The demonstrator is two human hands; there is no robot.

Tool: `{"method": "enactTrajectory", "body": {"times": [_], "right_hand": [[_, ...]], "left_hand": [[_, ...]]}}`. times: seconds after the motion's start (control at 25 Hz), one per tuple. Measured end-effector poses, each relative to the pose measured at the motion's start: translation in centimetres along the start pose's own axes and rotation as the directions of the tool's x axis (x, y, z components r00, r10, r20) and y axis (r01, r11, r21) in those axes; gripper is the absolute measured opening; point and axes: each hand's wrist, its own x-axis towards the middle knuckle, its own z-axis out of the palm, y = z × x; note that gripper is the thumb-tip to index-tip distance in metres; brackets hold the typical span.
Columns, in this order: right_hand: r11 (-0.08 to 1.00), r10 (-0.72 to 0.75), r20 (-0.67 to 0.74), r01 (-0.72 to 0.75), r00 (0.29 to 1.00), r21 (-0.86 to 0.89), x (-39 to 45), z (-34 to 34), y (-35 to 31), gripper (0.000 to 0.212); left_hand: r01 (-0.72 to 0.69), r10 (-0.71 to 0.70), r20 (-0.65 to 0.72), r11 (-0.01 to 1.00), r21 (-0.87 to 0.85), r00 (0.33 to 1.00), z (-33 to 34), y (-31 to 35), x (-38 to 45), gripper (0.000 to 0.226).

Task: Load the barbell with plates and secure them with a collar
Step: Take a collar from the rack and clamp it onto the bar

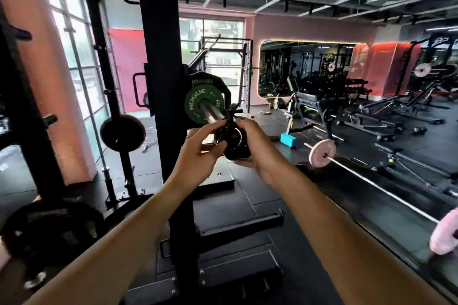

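Barbell sleeve [212, 113] juts near from the rack [158, 62], carrying a green plate [198, 104] before a half-hidden black plate [219, 82]. Both hands, left [198, 150] and right [255, 142], close on the black collar [231, 134] at its tip; fingers cover the sleeve's end.

Both hands raised at barbell sleeve [210, 112] end. Left hand [198, 150] pinches black collar [229, 129] from left side; right hand [252, 142] wraps collar from right and beneath. Collar sits at sleeve tip, apart from plates. Green plate [198, 101] marked ROGUE on sleeve, larger black plate [223, 86] behind it, touching. Black rack upright [161, 57] just left of plates. Black plate [122, 132] on storage peg further left. Pink-plated barbell [322, 152] on floor to right. Wall mirror [307, 67] beyond.
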Motion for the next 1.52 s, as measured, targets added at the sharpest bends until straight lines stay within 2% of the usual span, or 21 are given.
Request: {"method": "enactTrajectory", "body": {"times": [0.16, 0.32, 0.48, 0.56, 0.64, 0.72, 0.92, 1.04, 1.16, 1.24, 1.4, 1.52], "right_hand": [[0.997, -0.035, 0.128, 0.026, 0.991, 0.066, 1.2, -1.0, 0.8, 0.038], [0.995, -0.065, 0.235, 0.043, 0.97, 0.095, 2.1, -2.1, 1.0, 0.045], [0.992, -0.101, 0.32, 0.073, 0.942, 0.099, 2.4, -2.6, 1.2, 0.016], [0.993, -0.104, 0.347, 0.077, 0.932, 0.091, 2.7, -2.8, 1.1, 0.016], [0.993, -0.104, 0.369, 0.077, 0.924, 0.088, 3.2, -2.9, 1.2, 0.025], [0.993, -0.106, 0.387, 0.078, 0.916, 0.087, 3.6, -3.2, 1.3, 0.029], [0.99, -0.133, 0.395, 0.105, 0.909, 0.094, 3.7, -3.2, 1.5, 0.019], [0.987, -0.159, 0.383, 0.153, 0.91, 0.046, 3.3, -3.0, 1.7, 0.028], [0.975, -0.193, 0.354, 0.22, 0.915, -0.037, 3.1, -2.8, 2.2, 0.048], [0.963, -0.213, 0.339, 0.255, 0.916, -0.083, 3.0, -2.7, 2.3, 0.051], [0.921, -0.24, 0.325, 0.32, 0.915, -0.22, 2.5, -2.4, 2.2, 0.037], [0.914, -0.232, 0.368, 0.331, 0.901, -0.236, 2.8, -2.5, 2.5, 0.038]], "left_hand": [[0.04, -0.041, 0.029, 0.999, 0.036, 0.999, 0.1, -0.7, 0.7, 0.045], [-0.052, 0.05, 0.05, 0.998, 0.039, 0.998, 0.1, -1.6, 0.6, 0.046], [-0.1, 0.098, 0.075, 0.995, 0.027, 0.992, 0.1, -2.5, 0.8, 0.045], [-0.108, 0.105, 0.086, 0.994, 0.031, 0.991, -0.2, -2.8, 1.0, 0.048], [-0.111, 0.107, 0.1, 0.993, 0.033, 0.989, -0.4, -3.1, 1.2, 0.047], [-0.121, 0.118, 0.114, 0.992, 0.022, 0.986, -0.4, -3.2, 1.2, 0.047], [-0.14, 0.137, 0.125, 0.99, 0.016, 0.983, -0.6, -3.1, 1.2, 0.051], [-0.147, 0.148, 0.157, 0.989, -0.017, 0.977, -0.7, -3.2, 1.0, 0.049], [-0.169, 0.172, 0.181, 0.985, -0.028, 0.968, -0.8, -3.4, 0.8, 0.047], [-0.197, 0.198, 0.184, 0.98, -0.027, 0.963, -0.9, -3.8, 0.9, 0.046], [-0.197, 0.2, 0.089, 0.979, -0.047, 0.976, -0.9, -5.6, 0.7, 0.051], [-0.151, 0.154, 0.033, 0.985, -0.082, 0.987, -0.8, -7.2, 0.7, 0.044]]}}
